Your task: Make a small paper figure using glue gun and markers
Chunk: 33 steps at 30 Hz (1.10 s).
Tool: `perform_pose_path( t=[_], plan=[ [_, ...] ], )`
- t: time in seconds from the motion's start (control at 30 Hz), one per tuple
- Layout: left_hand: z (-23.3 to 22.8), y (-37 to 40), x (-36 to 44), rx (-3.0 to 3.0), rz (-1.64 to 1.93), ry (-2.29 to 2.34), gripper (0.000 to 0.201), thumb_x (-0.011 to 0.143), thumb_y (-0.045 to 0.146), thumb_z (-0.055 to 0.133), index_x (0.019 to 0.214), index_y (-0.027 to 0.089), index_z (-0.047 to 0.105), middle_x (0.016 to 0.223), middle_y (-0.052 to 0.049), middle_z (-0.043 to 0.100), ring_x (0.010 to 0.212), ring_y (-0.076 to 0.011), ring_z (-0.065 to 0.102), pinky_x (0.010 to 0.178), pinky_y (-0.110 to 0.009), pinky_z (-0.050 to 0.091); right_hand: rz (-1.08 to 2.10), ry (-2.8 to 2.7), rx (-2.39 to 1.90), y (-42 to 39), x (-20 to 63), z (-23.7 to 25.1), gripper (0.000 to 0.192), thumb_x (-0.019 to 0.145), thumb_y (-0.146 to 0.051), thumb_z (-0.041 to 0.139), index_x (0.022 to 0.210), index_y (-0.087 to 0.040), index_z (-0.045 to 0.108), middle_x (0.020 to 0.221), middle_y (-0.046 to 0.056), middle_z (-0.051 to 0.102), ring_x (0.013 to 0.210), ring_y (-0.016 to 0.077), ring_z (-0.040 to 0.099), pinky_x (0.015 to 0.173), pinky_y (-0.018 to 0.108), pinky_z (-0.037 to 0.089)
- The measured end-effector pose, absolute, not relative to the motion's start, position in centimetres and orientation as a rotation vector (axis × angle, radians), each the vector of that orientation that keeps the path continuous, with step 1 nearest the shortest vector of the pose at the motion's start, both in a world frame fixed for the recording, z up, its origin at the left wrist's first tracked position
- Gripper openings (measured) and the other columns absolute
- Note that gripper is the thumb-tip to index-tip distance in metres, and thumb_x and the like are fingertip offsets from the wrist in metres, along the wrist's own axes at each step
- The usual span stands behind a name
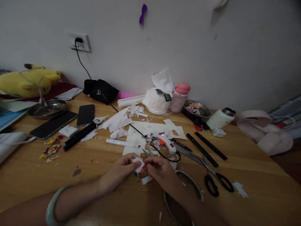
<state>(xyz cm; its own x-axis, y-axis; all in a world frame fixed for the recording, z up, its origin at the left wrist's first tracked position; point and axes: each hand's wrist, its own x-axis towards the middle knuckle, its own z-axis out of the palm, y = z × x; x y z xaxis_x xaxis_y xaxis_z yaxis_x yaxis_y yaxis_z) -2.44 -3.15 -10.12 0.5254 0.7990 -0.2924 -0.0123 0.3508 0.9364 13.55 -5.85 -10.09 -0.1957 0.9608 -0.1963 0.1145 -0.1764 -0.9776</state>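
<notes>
My left hand (125, 165) is closed, with its thumb and fingers pinching a small white paper piece (138, 161) that has orange patches and a dark bit at its lower edge. The fingertips of my right hand (158, 169) are pinched together at the right edge of this same piece. Just below lies a small white paper strip (147, 180). Beyond my fingers, the blades of a pair of scissors (148, 153) show on the table. A white glue gun (168, 143) with a lit red light rests behind my right hand, among paper scraps.
Black-handled scissors (213, 180) lie open at right, near two black markers (203, 150). A round metal bowl (199, 188) sits partly under my right forearm. Cut paper (150, 127), an orange-tipped white marker (119, 142) and phones (54, 125) lie farther back. A pink-lidded bottle (180, 99) stands by the wall.
</notes>
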Motion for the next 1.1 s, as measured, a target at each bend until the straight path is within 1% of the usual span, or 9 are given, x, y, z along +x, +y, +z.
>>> perform_pose_path(
  t=[0.1,0.2,0.4,0.6,0.77,0.93,1.1],
  plan=[
    [-10.2,-3.1,-2.5,1.124,0.616,0.892,0.022,0.072,0.037,0.057,0.068,0.015,0.052,0.064,0.003,0.052,0.062,-0.0112,0.043,0.061,-0.022,0.033,1.484,-1.323,-1.3,-5.9,13.5,-10.3,0.025,0.07,-0.034,0.052,0.079,-0.011,0.057,0.066,0.003,0.056,0.058,0.0102,0.051,0.054,0.021,0.039],
    [-10.5,-3.1,-2.5,1.13,0.601,0.872,0.024,0.071,0.038,0.057,0.069,0.015,0.052,0.065,0.002,0.052,0.062,-0.0113,0.044,0.062,-0.022,0.033,1.484,-1.339,-1.311,-5.7,13.5,-10.6,0.031,0.069,-0.039,0.055,0.077,-0.009,0.058,0.067,0.005,0.058,0.06,0.0116,0.052,0.054,0.022,0.039],
    [-10.6,-3.0,-2.6,1.132,0.572,0.904,0.026,0.068,0.04,0.059,0.071,0.016,0.051,0.065,0.002,0.054,0.062,-0.0117,0.045,0.062,-0.023,0.033,1.488,-1.343,-1.305,-5.7,13.6,-11.0,0.029,0.071,-0.036,0.053,0.079,-0.008,0.058,0.067,0.005,0.058,0.055,0.0086,0.046,0.051,0.02,0.035],
    [-10.1,-2.8,-2.5,1.142,0.596,0.933,0.027,0.067,0.042,0.059,0.069,0.016,0.05,0.065,0.003,0.052,0.062,-0.0118,0.046,0.06,-0.023,0.032,1.477,-1.35,-1.308,-5.7,13.7,-11.0,0.026,0.072,-0.034,0.052,0.077,-0.009,0.058,0.067,0.005,0.059,0.057,0.0099,0.05,0.053,0.02,0.037],
    [-10.1,-2.7,-2.5,1.143,0.655,0.945,0.027,0.066,0.041,0.059,0.068,0.016,0.049,0.061,0.004,0.049,0.058,-0.0102,0.041,0.057,-0.022,0.03,1.446,-1.339,-1.343,-5.6,13.7,-11.0,0.021,0.07,-0.03,0.053,0.075,-0.01,0.058,0.065,0.003,0.058,0.055,0.0087,0.049,0.052,0.019,0.036],
    [-10.3,-2.8,-2.5,1.104,0.668,0.95,0.024,0.067,0.04,0.059,0.067,0.017,0.051,0.06,0.004,0.05,0.057,-0.0104,0.042,0.056,-0.022,0.031,1.459,-1.342,-1.319,-5.7,13.5,-11.2,0.021,0.07,-0.03,0.053,0.074,-0.01,0.057,0.065,0.004,0.057,0.058,0.0107,0.051,0.055,0.021,0.039],
    [-10.4,-2.8,-2.5,1.081,0.658,0.931,0.022,0.069,0.039,0.057,0.066,0.017,0.054,0.059,0.004,0.052,0.057,-0.0108,0.044,0.057,-0.022,0.033,1.454,-1.336,-1.323,-5.7,13.8,-10.9,0.024,0.072,-0.034,0.052,0.076,-0.01,0.056,0.064,0.003,0.056,0.057,0.0099,0.05,0.052,0.02,0.038]
  ],
)
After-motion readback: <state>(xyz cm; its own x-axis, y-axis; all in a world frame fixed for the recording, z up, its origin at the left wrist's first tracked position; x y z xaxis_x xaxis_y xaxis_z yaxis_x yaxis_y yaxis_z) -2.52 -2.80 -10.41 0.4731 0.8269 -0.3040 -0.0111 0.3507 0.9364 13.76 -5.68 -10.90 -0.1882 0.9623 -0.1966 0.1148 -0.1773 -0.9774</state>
